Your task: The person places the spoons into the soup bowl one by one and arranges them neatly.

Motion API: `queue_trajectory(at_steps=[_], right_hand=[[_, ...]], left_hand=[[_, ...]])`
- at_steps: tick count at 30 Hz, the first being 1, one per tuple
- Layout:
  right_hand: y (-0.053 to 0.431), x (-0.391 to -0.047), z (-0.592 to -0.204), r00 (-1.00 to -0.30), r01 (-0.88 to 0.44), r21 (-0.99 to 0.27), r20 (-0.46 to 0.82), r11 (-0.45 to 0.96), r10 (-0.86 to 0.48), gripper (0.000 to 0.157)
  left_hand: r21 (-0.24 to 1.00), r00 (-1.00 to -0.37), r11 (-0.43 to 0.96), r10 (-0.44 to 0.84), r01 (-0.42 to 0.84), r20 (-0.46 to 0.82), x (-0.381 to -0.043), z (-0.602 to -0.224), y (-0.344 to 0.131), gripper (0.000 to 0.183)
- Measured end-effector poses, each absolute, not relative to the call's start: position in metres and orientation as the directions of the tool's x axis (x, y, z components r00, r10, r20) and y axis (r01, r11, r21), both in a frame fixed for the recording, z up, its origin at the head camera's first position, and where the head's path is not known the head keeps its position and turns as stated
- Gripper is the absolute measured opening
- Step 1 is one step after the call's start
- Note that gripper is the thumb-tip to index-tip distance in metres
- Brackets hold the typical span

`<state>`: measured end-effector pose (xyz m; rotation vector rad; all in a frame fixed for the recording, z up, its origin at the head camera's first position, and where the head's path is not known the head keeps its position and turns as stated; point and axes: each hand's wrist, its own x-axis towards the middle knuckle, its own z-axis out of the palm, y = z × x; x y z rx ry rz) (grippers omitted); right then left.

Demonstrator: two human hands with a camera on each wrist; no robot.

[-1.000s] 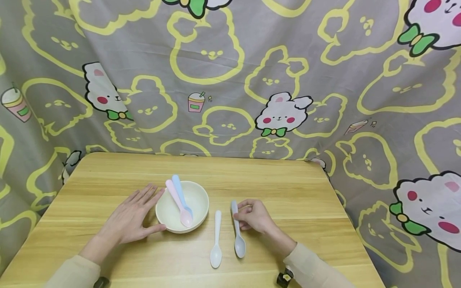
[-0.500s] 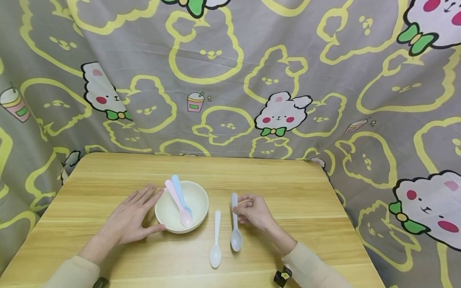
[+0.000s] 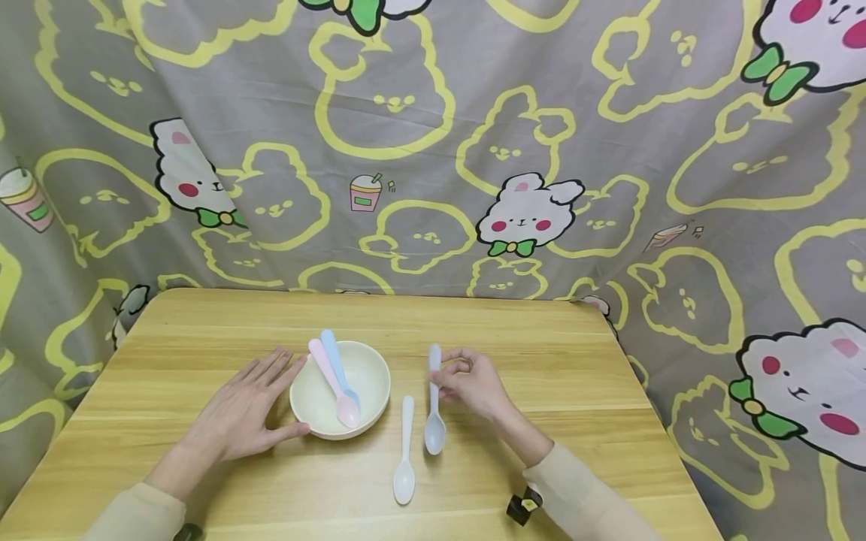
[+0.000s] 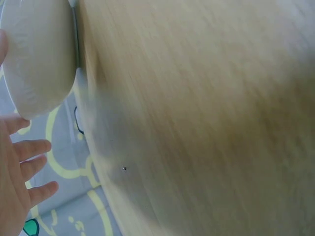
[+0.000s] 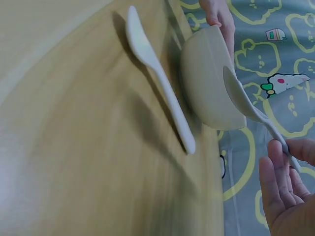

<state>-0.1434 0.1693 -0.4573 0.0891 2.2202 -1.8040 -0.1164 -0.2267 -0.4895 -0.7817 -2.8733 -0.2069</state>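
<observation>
My right hand (image 3: 475, 385) pinches the handle of a grey spoon (image 3: 435, 434) between thumb and fingers. In the right wrist view this spoon (image 5: 241, 96) is held up off the table, bowl end toward the cream bowl (image 5: 204, 81). Seen from the head, the cream bowl (image 3: 373, 383) holds a pink spoon (image 3: 329, 370) and a blue spoon (image 3: 334, 353), handles leaning over its far rim. My left hand (image 3: 238, 413) touches the bowl's left side with spread, fairly straight fingers. A white spoon (image 3: 404, 458) lies on the table between the bowl and my right hand.
The wooden table (image 3: 528, 330) ends at a grey curtain (image 3: 419, 173) with yellow outlines and cartoon animals, which hangs behind and at both sides. A small black device (image 3: 522, 507) sits by the right wrist.
My right hand has carried the grey spoon away from me and slightly left. The left hand, the bowl and the white spoon have kept their places.
</observation>
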Motion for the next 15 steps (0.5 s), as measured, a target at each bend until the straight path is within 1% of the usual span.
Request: queue_trajectory(at_steps=[9,15], right_hand=[[0.158,-0.152,-0.447,-0.968,0.177,-0.963,-0.208,0.205,-0.143,0.039],[0.149,-0.158,-0.438,-0.971,0.146,-0.973,-0.175,0.178,-0.163,0.037]], left_hand=[[0.097,-0.852,0.854,0.489,0.512,0.185,-0.116,-0.491,-0.227,0.107],[0.091,-0.842,0.85,0.491,0.519,0.223,-0.116,-0.492,-0.226,0.107]])
